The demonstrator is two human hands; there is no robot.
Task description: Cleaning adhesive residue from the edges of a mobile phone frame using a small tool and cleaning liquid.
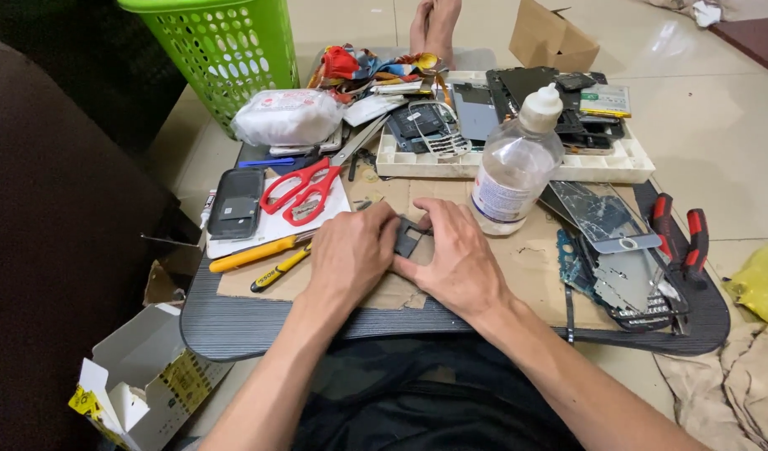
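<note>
At the far left, an open cardboard box (142, 380) sits on the floor below the counter (234, 321), and a green basket (225, 42) stands beyond the counter's far left corner. On the counter's left portion lie a dark phone (235, 203), red-handled scissors (305, 190) on a white sheet, and two yellow-handled screwdrivers (263, 259) just in front of them. A white wrapped packet (288, 115) rests behind the scissors.

Your left hand (351, 250) lies flat on the cardboard sheet (530, 267), fingers curled close and pressing on the left edge of a small dark phone part (407, 238). Your right hand (459, 259) meets it from the other side, thumb and fingers pinched narrow on the same part. The part sits between both hands, at the centre of the counter, against the cardboard.

Just right of your right hand stands a clear plastic bottle (517, 163) with a white cap. Behind it, a white tray (618, 167) holds phone pieces. Further right lie a cracked screen (601, 213), a blue circuit board (574, 259), and red-handled pliers (680, 234).
</note>
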